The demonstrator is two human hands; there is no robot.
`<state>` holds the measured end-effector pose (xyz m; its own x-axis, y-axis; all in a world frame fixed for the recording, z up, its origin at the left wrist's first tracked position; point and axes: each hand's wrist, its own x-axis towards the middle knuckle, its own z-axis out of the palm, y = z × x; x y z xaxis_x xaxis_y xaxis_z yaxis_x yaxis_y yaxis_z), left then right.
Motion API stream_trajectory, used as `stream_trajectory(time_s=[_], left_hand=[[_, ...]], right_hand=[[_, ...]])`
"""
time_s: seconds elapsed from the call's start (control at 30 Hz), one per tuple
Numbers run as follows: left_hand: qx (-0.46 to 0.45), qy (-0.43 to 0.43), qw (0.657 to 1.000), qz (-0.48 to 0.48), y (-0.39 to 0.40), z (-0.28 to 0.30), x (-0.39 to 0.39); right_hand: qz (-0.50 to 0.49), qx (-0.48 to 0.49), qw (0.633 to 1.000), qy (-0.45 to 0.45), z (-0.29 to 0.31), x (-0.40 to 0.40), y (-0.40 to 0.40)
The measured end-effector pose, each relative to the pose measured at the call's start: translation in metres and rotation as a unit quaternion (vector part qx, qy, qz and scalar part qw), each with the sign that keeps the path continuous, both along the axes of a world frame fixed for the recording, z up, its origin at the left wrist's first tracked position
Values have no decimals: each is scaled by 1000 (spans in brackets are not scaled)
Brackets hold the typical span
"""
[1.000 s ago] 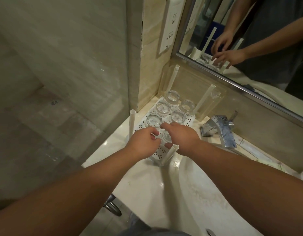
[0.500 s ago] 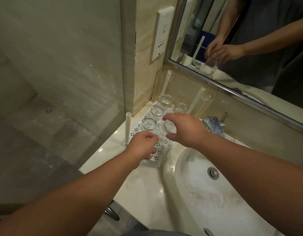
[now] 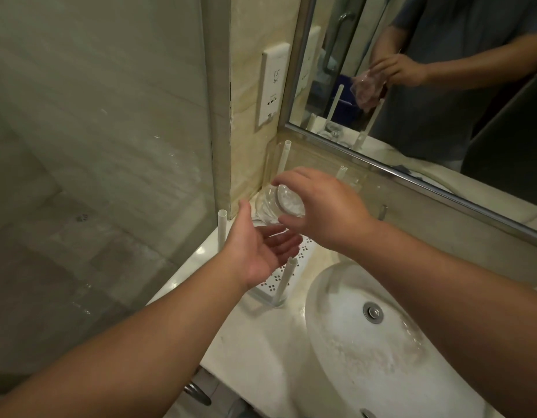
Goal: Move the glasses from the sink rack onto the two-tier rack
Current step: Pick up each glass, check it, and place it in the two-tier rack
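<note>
Right hand: the right hand [image 3: 324, 206] is clamped on a clear, round drinking glass [image 3: 279, 203], thumb below and fingers above, and holds it in the air on its side with the thick base turned toward the viewer.
Left hand: the left hand [image 3: 258, 251] is spread, palm up, fingers apart, just below the glass; whether it touches the glass cannot be told.
Task object: the glass hangs above the white perforated plastic rack tray [image 3: 279, 276], clear of it.
Rack: four white plastic tube posts rise from the tray's corners; the near post [image 3: 283, 280] and the left post [image 3: 221, 229] are plain, the far two partly covered by the right hand.
Hidden: both hands cover most of the tray; a curved clear edge shows just under the held glass, but what it belongs to is hard to make out.
Cut off: the oval white ceramic basin [image 3: 351, 342] runs out of view at the bottom; its metal drain [image 3: 373, 312] is visible.
Surface: a glossy cream stone countertop [image 3: 246, 351] bears the tray beside the basin.
Room: a metal-framed wall mirror [image 3: 442, 146] reflects a grey-shirted torso and hands with the glass; a white wall socket plate [image 3: 271, 89] sits on beige tile; a glass shower partition [image 3: 95, 146] stands to the left.
</note>
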<state>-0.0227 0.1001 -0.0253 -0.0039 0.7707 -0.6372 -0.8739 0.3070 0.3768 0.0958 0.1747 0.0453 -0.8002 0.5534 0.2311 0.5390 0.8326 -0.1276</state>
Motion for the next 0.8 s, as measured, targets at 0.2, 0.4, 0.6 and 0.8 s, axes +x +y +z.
stream_trajectory(time_s=[0.2,0.4,0.6,0.8], left_hand=[[81,-116,990,27,-5,12,-7],[89,-133,986,49,-9,21,-2],[102,-130,985,43,-12,30,-2],[101,-12,994,38,-11,35,-4]], right_hand=[[27,33,999,0,10,0,-13],[44,34,998,-7,10,-2,-22],[35,-24,998,41,11,5,-25],[-20,-126,984,123,8,10,-32]])
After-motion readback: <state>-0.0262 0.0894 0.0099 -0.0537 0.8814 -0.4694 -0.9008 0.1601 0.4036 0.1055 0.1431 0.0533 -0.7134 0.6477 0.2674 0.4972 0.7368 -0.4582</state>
